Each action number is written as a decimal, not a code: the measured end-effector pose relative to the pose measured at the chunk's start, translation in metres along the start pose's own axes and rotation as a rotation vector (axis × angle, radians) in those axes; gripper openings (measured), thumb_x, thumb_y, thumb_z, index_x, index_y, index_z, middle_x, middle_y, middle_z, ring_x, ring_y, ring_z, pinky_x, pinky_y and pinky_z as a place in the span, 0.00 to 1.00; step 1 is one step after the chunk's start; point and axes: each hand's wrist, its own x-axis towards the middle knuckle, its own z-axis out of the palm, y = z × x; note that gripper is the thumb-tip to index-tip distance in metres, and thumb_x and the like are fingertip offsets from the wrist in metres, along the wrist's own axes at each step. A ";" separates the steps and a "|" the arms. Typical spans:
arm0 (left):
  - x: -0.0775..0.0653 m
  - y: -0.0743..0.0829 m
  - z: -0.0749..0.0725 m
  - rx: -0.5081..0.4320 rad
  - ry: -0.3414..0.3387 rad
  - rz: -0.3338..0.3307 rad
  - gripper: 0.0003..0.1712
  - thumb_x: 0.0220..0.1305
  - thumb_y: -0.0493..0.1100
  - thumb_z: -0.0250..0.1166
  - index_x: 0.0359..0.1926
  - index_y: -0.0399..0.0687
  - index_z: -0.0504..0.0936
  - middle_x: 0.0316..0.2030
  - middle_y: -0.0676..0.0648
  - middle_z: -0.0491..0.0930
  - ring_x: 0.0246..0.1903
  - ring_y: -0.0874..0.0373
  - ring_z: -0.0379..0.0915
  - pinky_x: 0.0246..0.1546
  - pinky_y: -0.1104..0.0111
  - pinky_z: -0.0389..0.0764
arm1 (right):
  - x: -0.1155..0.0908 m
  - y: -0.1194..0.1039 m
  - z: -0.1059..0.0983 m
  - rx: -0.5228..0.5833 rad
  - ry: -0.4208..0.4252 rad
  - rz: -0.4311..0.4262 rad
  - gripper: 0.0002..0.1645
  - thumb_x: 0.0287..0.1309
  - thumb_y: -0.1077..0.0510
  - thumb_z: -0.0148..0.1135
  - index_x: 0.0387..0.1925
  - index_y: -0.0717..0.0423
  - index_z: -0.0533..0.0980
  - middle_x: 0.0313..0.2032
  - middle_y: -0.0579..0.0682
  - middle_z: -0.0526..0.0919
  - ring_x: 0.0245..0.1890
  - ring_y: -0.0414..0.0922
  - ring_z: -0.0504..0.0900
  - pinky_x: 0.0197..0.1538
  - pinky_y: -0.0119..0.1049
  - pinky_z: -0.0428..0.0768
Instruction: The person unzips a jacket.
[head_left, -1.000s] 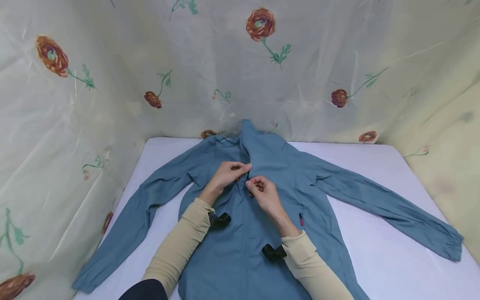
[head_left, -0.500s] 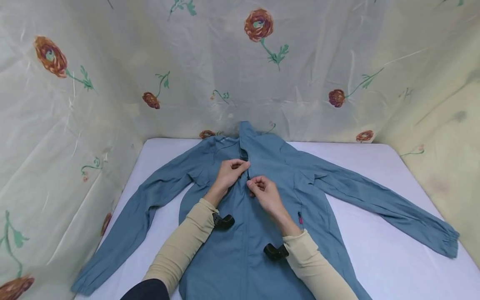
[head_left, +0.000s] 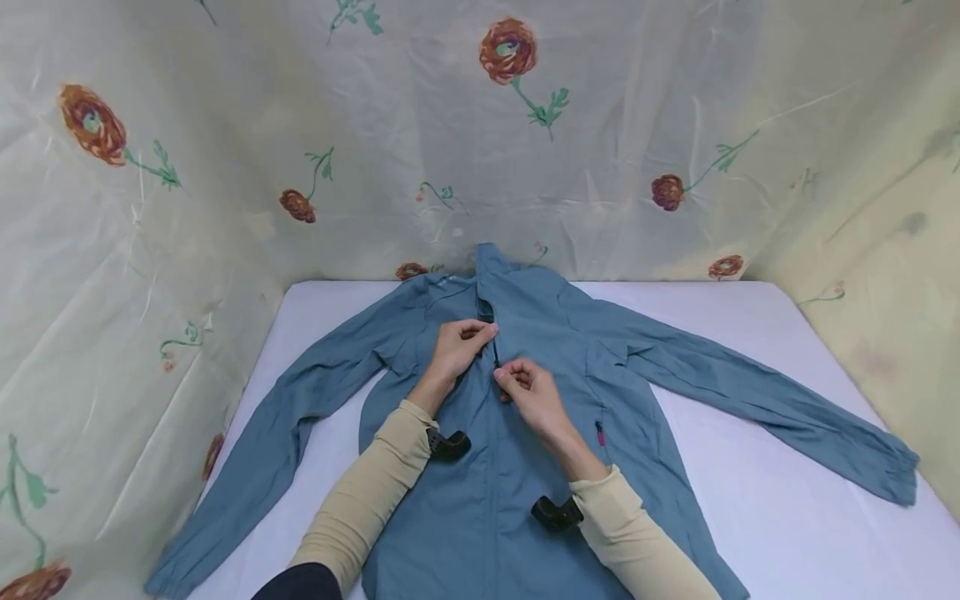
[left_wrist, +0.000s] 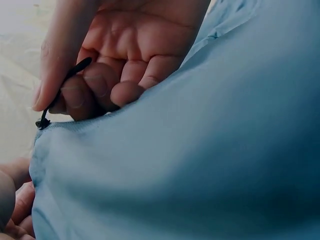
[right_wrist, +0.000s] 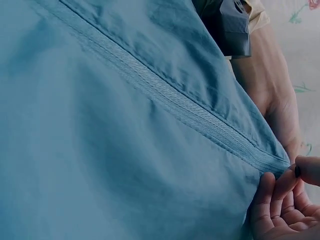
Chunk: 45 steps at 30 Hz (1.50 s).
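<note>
A blue jacket (head_left: 450,517) lies spread on the table, its collar away from me and its front zip running down the middle. My left hand (head_left: 456,346) pinches the jacket's front edge below the collar. Just below it, my right hand (head_left: 531,392) pinches the black zipper pull. The left wrist view shows the cord-like zipper pull (left_wrist: 69,76) between the right thumb and curled fingers, its slider (left_wrist: 43,123) at the fabric edge. The left hand shows partly at that view's lower left. In the right wrist view, the zip line (right_wrist: 165,95) leads to my right hand (right_wrist: 280,212).
A white-covered table (head_left: 757,500) lies beneath the jacket. The jacket's sleeves (head_left: 277,425) spread to both sides. A floral curtain (head_left: 600,150) encloses the back and sides. A small red-and-black side pocket pull (head_left: 600,433) sits on the jacket's right. Black wrist cameras (head_left: 450,446) sit under both forearms.
My right hand has moved slightly down along the zip with the zipper pull, and the gap between the hands is a little larger. The left hand stays at the edge. The head view shifts slightly.
</note>
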 end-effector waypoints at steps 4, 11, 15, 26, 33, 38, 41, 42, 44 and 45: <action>0.001 0.001 0.000 -0.025 0.029 0.014 0.16 0.60 0.53 0.66 0.41 0.47 0.86 0.38 0.46 0.85 0.31 0.63 0.76 0.33 0.72 0.76 | -0.002 -0.001 -0.002 -0.004 -0.011 0.003 0.12 0.66 0.55 0.56 0.40 0.62 0.75 0.34 0.56 0.80 0.31 0.40 0.79 0.39 0.34 0.81; 0.001 -0.002 0.000 -0.011 0.048 -0.007 0.17 0.61 0.53 0.65 0.42 0.46 0.86 0.38 0.45 0.85 0.33 0.62 0.77 0.36 0.71 0.78 | -0.009 0.001 -0.002 -0.033 -0.029 0.024 0.12 0.66 0.55 0.56 0.40 0.62 0.75 0.35 0.57 0.81 0.30 0.41 0.79 0.39 0.35 0.80; 0.002 -0.005 -0.001 0.008 0.047 -0.011 0.17 0.61 0.53 0.65 0.43 0.47 0.86 0.39 0.45 0.85 0.35 0.60 0.78 0.39 0.69 0.79 | -0.013 0.003 0.000 -0.042 -0.032 0.024 0.12 0.66 0.54 0.55 0.40 0.61 0.75 0.35 0.57 0.81 0.29 0.42 0.79 0.39 0.36 0.79; 0.005 -0.007 -0.005 0.010 0.052 -0.017 0.17 0.61 0.54 0.65 0.42 0.48 0.86 0.39 0.46 0.84 0.36 0.59 0.78 0.40 0.68 0.79 | -0.019 0.009 0.004 -0.032 -0.035 0.067 0.13 0.66 0.54 0.56 0.41 0.61 0.76 0.37 0.58 0.82 0.30 0.42 0.80 0.39 0.36 0.81; 0.008 -0.005 -0.004 0.020 0.056 -0.020 0.17 0.60 0.54 0.65 0.42 0.48 0.86 0.39 0.45 0.84 0.36 0.57 0.78 0.41 0.67 0.80 | -0.020 0.010 0.006 -0.011 -0.020 0.078 0.11 0.65 0.55 0.57 0.40 0.61 0.76 0.36 0.57 0.82 0.29 0.42 0.79 0.39 0.35 0.81; 0.011 -0.004 -0.006 0.019 0.080 -0.035 0.17 0.60 0.54 0.65 0.42 0.47 0.86 0.39 0.45 0.84 0.35 0.59 0.77 0.39 0.68 0.79 | -0.022 0.012 0.009 -0.026 -0.035 0.080 0.11 0.65 0.56 0.57 0.39 0.61 0.76 0.34 0.56 0.82 0.29 0.41 0.79 0.38 0.35 0.81; 0.013 -0.004 -0.008 0.019 0.084 -0.041 0.17 0.60 0.54 0.65 0.42 0.48 0.86 0.38 0.45 0.84 0.35 0.58 0.77 0.40 0.67 0.79 | -0.023 0.012 0.011 -0.024 -0.038 0.080 0.11 0.65 0.55 0.57 0.39 0.61 0.76 0.34 0.56 0.82 0.29 0.41 0.79 0.38 0.35 0.81; 0.013 -0.004 -0.009 0.018 0.085 -0.042 0.17 0.60 0.54 0.65 0.41 0.48 0.86 0.38 0.45 0.84 0.35 0.57 0.78 0.40 0.66 0.79 | -0.023 0.012 0.011 -0.021 -0.038 0.076 0.11 0.65 0.55 0.57 0.39 0.61 0.76 0.34 0.56 0.82 0.29 0.41 0.80 0.38 0.35 0.81; 0.013 -0.006 -0.007 0.009 0.090 -0.042 0.17 0.60 0.55 0.65 0.41 0.48 0.86 0.37 0.45 0.84 0.35 0.57 0.77 0.39 0.66 0.79 | -0.024 0.014 0.011 -0.017 -0.042 0.074 0.12 0.65 0.55 0.57 0.39 0.61 0.76 0.34 0.57 0.82 0.29 0.41 0.80 0.38 0.35 0.81; 0.013 -0.007 -0.007 0.003 0.095 -0.042 0.17 0.60 0.55 0.66 0.41 0.48 0.86 0.37 0.46 0.84 0.34 0.57 0.77 0.39 0.66 0.79 | -0.024 0.014 0.011 -0.016 -0.046 0.076 0.12 0.65 0.55 0.57 0.39 0.62 0.76 0.34 0.57 0.82 0.29 0.41 0.80 0.38 0.35 0.81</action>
